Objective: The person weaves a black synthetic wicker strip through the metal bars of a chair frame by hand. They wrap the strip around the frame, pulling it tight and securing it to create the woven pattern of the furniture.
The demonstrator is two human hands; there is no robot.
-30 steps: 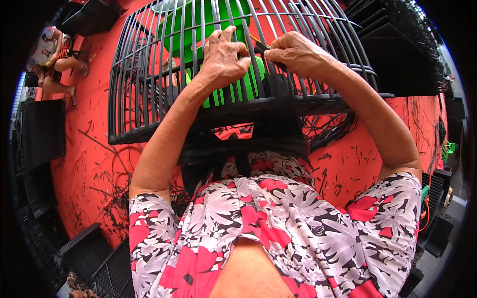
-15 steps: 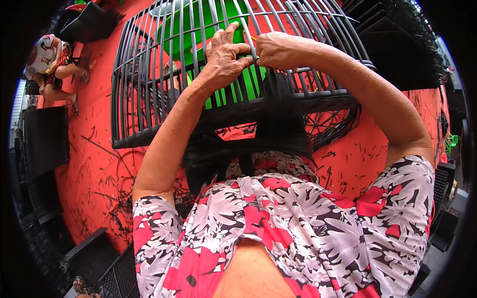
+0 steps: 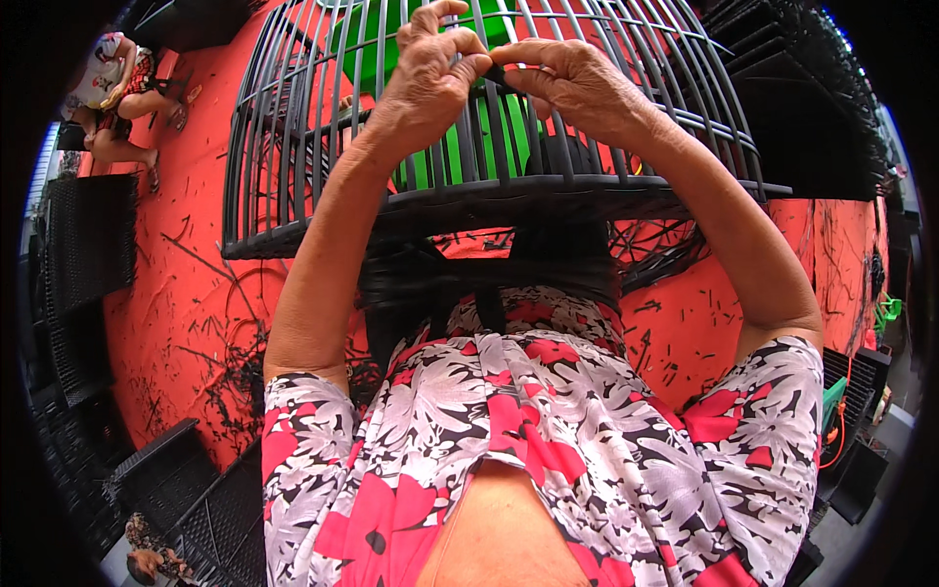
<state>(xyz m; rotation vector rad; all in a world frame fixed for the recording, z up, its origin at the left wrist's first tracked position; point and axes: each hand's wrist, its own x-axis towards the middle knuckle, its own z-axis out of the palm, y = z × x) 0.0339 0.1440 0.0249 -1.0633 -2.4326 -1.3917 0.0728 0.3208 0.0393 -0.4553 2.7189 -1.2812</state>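
Note:
A dark grey frame of long, spaced strips [image 3: 279,161] stretches across in front of me, with a tightly woven black band [image 3: 440,203] along its near edge. My left hand [image 3: 430,83] is over the strips, thumb and forefinger pinched on a short black strip [image 3: 496,76] and the other fingers bent upward. From the right, my right hand [image 3: 579,86] meets it, thumb and forefinger closed on the same black strip. The fingertips of both hands nearly touch, hiding part of the strip.
Through the strips a green plastic piece [image 3: 440,161] shows. Black offcuts [image 3: 249,386] litter the red floor [image 3: 186,323]. Black woven panels [image 3: 93,240] stand at left, and a dark stack [image 3: 792,108] at far right. A seated person [image 3: 112,93] is at upper left.
My right hand has turned from a fist into a pinch with its fingers showing. Both hands have moved slightly up, and the frame's near edge sits higher in view.

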